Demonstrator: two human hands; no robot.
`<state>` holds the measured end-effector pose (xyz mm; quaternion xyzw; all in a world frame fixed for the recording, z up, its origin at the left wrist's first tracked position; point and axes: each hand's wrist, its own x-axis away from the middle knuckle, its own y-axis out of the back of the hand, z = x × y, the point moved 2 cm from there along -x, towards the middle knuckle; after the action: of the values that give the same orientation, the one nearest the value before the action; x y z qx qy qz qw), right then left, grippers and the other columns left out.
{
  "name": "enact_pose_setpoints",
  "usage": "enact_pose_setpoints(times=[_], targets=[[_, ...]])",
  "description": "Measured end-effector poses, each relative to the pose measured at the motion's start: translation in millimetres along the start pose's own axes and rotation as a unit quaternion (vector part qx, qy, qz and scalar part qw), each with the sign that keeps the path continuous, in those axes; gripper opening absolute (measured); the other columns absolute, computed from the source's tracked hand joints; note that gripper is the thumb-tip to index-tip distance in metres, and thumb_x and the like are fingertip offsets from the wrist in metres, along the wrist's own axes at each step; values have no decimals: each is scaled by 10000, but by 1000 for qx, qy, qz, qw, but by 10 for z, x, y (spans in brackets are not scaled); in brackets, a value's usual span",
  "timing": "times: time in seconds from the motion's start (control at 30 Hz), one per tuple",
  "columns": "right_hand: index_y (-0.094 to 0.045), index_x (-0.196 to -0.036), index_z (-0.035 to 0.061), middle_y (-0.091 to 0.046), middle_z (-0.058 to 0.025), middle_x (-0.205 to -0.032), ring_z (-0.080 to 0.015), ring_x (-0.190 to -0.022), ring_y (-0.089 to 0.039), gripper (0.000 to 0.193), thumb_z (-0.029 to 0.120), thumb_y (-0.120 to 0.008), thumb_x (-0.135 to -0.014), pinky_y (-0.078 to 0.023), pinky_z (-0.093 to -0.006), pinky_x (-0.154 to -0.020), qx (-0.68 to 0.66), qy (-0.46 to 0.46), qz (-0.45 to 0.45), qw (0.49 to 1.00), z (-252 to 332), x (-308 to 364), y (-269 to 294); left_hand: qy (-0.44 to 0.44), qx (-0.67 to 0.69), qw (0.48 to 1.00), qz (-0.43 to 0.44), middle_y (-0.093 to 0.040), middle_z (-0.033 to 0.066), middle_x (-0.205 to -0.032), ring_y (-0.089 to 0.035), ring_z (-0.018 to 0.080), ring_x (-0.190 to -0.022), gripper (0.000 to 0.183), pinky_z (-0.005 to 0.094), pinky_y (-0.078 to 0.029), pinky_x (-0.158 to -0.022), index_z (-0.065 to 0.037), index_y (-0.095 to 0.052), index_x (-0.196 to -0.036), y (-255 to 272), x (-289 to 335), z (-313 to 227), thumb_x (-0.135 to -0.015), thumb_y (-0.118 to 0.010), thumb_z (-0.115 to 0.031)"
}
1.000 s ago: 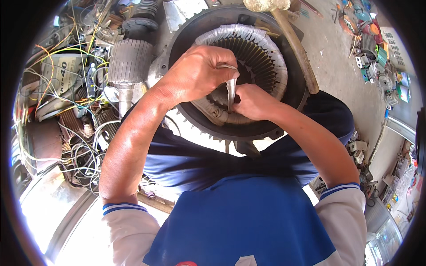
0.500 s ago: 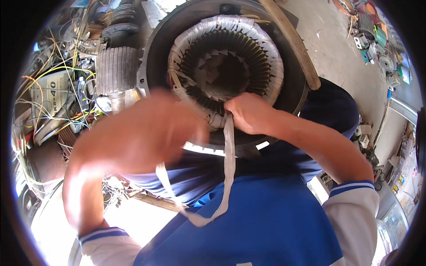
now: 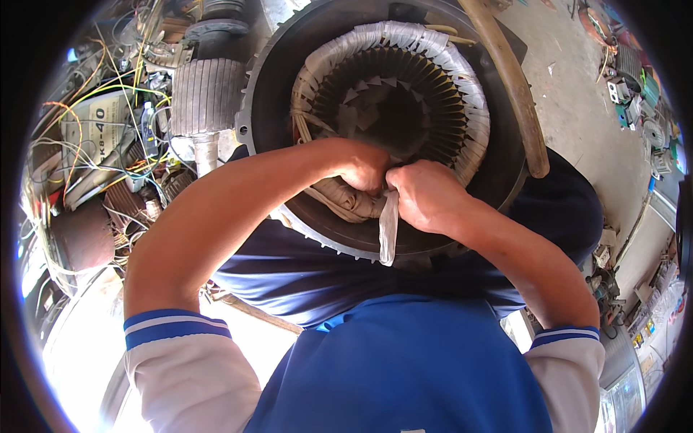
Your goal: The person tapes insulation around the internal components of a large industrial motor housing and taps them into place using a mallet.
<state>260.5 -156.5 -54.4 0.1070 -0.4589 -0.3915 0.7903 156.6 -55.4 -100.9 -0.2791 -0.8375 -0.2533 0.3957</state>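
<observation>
**Hands at the stator winding**

Hands meet at the lower edge of a large motor stator (image 3: 393,108) that fills the upper centre of the frame. The left hand (image 3: 361,164) is curled closed against the taped winding ring (image 3: 404,36), fingers tucked at its lower arc. The right hand (image 3: 426,195) is closed narrow, pinching a strip of whitish cloth tape (image 3: 388,231) that hangs down just below the two hands. A wooden handle (image 3: 512,94) leans across the housing at upper right. A finned motor body (image 3: 206,94) sits at upper left beside a tangle of coloured wires (image 3: 94,123).
</observation>
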Motion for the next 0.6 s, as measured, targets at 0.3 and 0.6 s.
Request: enact_pose_setpoints(times=[0.3, 0.6], targets=[[-755, -937, 30, -732, -218, -876, -415, -841, -717, 181, 151, -637, -872, -578, -486, -777, -93, 19, -24, 995, -16, -160, -153, 103, 12, 985, -141, -739, 275, -983, -729, 415, -969, 332, 467, -577, -818, 54, -763, -963, -4, 434, -46, -838, -711, -249], [-796, -1001, 76, -741, -185, -912, -380, -855, -711, 207, 189, -640, -923, -562, -440, -803, -95, -16, -36, 995, 101, -57, -257, 24, -41, 998, -41, -730, 276, -950, -704, 376, -856, 284, 450, -543, -762, 34, -751, -997, 72, 183, 60, -882, -648, -205]])
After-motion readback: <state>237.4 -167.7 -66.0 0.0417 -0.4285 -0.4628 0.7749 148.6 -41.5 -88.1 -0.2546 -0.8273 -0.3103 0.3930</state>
